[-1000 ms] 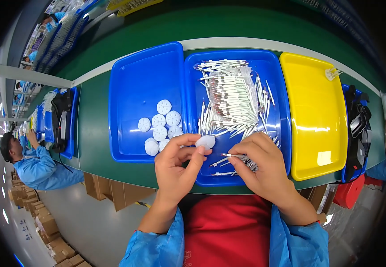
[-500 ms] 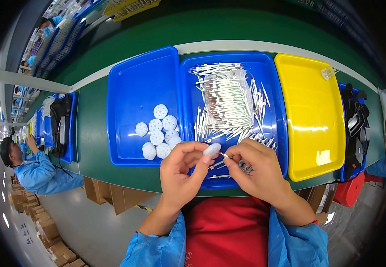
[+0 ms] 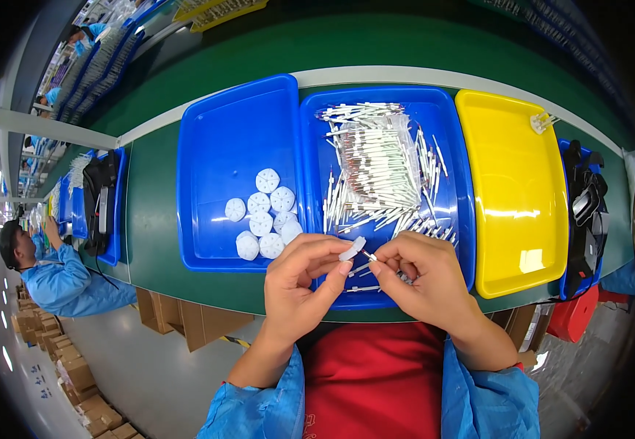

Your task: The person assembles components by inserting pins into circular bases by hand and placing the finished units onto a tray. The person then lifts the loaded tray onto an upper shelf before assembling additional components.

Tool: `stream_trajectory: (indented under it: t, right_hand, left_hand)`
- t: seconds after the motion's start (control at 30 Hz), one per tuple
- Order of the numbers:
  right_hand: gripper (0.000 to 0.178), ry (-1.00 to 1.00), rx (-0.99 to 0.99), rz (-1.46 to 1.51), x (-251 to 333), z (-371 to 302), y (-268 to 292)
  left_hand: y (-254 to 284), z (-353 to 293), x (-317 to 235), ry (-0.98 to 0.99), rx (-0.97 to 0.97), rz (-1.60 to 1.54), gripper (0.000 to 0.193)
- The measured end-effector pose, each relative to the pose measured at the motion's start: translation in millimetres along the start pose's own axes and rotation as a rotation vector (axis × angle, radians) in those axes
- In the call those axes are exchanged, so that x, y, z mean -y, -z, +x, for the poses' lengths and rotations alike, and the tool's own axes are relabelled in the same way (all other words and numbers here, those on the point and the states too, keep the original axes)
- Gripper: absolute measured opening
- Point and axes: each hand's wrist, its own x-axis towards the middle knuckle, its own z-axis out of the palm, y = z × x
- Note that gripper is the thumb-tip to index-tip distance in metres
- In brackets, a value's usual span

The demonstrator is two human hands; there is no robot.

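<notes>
My left hand [image 3: 297, 287] pinches a white plastic disc [image 3: 352, 249] between thumb and fingers, tilted nearly on edge. Close beside it, my right hand [image 3: 426, 272] grips a thin white stick [image 3: 369, 255] whose dark end points at the disc. Whether the two touch is too small to tell. Some small pale pieces show under the curled right fingers, and I cannot make out if they are held. Both hands are over the near edge of a blue tray [image 3: 461, 219] full of similar white sticks [image 3: 376, 164], some in a clear bag.
To the left, another blue tray [image 3: 219, 150] bears several white discs [image 3: 260, 223]. A yellow tray [image 3: 519, 175] on the right has one disc with sticks in it [image 3: 540, 122] at its far corner. Black items [image 3: 584, 197] lie beyond it. At far left sits a co-worker [image 3: 69, 282].
The disc in my left hand has turned more on edge and shifted slightly right. My right hand keeps its pinch on the stick, almost unmoved.
</notes>
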Motion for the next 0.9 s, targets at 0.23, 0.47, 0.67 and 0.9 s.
stream_trajectory:
  t: [0.23, 0.47, 0.67, 0.9]
  right_hand:
    - [0.01, 0.011, 0.01, -0.026, 4, -2, -7]
    - [0.01, 0.045, -0.005, 0.014, 6, -8, -11]
    - [0.012, 0.136, -0.017, -0.142, 3, -9, -15]
    - [0.012, 0.178, 0.055, -0.221, 5, -2, -13]
  left_hand:
    - [-1, 1, -8, 0.036, 0.042, 0.09, 0.028]
    - [-2, 0, -3, 0.004, -0.007, 0.14, 0.022]
    - [-1, 3, -4, -0.07, 0.019, 0.258, 0.019]
    - [0, 4, -4, -0.087, 0.026, 0.322, 0.019]
